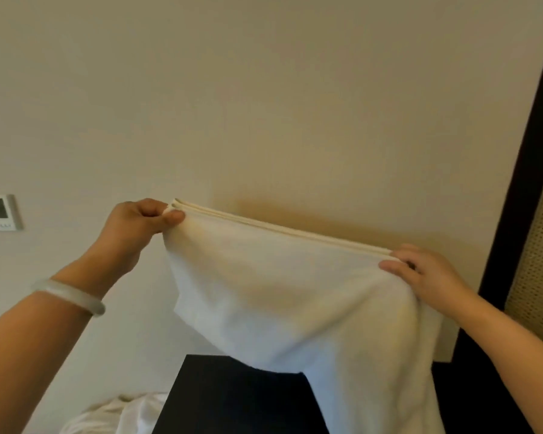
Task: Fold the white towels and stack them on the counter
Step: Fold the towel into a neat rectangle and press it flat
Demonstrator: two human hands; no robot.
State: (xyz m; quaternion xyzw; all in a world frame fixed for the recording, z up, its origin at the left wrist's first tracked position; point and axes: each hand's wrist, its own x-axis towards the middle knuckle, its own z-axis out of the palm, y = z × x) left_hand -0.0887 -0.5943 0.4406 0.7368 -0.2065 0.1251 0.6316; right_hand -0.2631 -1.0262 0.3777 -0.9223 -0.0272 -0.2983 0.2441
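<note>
Now | towel [295, 296] is held up, doubled, above dark counter [232, 399] | left hand [138, 223] and right hand [427, 270] each pinch a top corner | risk: layers slip if pinch is eased, edges misalign

I see the towel [295, 292] as soft white cloth, matt, with a flatter woven hem in 2 layers along its top. The bracelet [72, 296] looks like pale, glossy, half-clear stone or glass. The wall [264, 89] is smooth and matt, the counter [232, 402] is dark and matt, and the panel [539, 245] on the right is a rough woven mesh.
</note>
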